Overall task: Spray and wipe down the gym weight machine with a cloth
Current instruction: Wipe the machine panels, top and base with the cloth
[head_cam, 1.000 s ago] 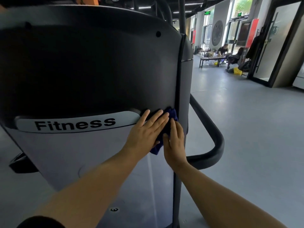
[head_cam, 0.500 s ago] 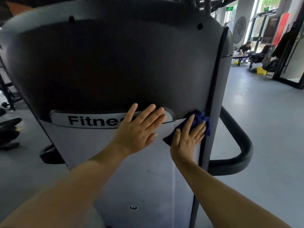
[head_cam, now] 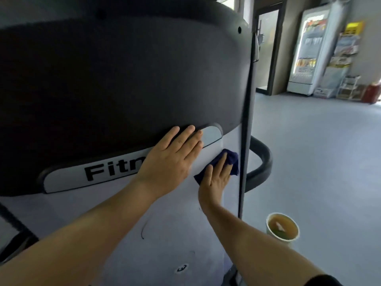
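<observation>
The right hand (head_cam: 216, 178) is pressing a soft, light blue cloth (head_cam: 231, 162) flat-fingered against the weight machine shroud (head_cam: 123, 79), near its right edge; left hand (head_cam: 171, 157) is bracing, fingers straight. Rigid, smooth panel; the cloth looks best bunched under the palm.

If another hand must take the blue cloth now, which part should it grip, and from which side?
Probably the bunched upper corner of the blue cloth, pinched from the right, next to the dark vertical edge strip. There the fabric stands up in folds beyond the right hand, whose flat fingers press the rest against the pale machine panel.
</observation>
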Available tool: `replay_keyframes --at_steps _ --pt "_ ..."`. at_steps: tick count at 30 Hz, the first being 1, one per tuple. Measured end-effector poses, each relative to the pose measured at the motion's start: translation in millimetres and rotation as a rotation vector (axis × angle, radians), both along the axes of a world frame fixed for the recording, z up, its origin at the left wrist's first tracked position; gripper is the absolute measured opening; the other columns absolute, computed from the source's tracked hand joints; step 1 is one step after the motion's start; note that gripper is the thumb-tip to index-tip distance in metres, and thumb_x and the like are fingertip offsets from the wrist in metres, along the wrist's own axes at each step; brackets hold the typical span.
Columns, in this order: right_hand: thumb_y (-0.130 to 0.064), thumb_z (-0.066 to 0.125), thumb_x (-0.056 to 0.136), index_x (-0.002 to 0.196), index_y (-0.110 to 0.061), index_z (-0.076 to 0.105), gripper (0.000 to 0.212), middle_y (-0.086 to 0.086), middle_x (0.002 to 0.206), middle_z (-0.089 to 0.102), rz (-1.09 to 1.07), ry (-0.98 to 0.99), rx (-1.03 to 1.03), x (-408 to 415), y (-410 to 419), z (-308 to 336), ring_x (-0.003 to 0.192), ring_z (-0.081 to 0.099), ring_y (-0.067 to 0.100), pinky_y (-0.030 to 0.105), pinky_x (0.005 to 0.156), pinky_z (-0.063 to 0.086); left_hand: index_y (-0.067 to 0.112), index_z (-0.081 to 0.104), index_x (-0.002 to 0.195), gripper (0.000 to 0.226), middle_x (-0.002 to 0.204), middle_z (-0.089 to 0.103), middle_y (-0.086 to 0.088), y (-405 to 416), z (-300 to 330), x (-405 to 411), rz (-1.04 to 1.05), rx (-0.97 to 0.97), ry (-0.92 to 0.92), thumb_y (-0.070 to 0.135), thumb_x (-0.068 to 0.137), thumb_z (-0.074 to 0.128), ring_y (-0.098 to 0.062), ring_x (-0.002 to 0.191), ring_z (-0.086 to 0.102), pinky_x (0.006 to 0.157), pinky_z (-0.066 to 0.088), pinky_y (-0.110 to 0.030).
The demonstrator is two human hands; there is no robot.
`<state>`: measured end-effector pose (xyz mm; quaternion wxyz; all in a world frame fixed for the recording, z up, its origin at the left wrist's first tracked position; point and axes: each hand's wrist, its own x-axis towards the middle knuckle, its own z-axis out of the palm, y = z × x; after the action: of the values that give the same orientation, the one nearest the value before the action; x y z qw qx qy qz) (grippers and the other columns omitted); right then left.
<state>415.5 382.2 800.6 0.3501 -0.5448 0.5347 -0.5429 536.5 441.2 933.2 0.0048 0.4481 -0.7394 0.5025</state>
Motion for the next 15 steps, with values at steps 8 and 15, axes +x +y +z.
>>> replay_keyframes --at_steps 8,15 --pt "-0.082 0.025 0.079 0.151 -0.056 -0.015 0.087 -0.007 0.171 -0.016 -0.006 0.193 -0.015 -44 -28 17 0.158 -0.012 0.018 0.05 0.128 -0.002 0.007 0.028 0.159 0.057 0.166 0.024 -0.017 10 -4 12 -0.075 0.044 0.043 0.03 0.107 0.034 -0.037 0.156 0.015 0.126 0.007 -0.053" --pt "-0.069 0.021 0.09 0.159 -0.046 -0.004 0.077 -0.009 0.172 -0.008 -0.139 -0.034 -0.08 -6 -17 -3 0.157 -0.007 0.01 0.043 0.129 0.0 0.007 0.03 0.158 0.057 0.166 0.026 -0.016 7 -8 10 -0.071 -0.002 0.06 0.033 0.107 0.034 -0.036 0.156 0.016 0.126 0.009 -0.053"
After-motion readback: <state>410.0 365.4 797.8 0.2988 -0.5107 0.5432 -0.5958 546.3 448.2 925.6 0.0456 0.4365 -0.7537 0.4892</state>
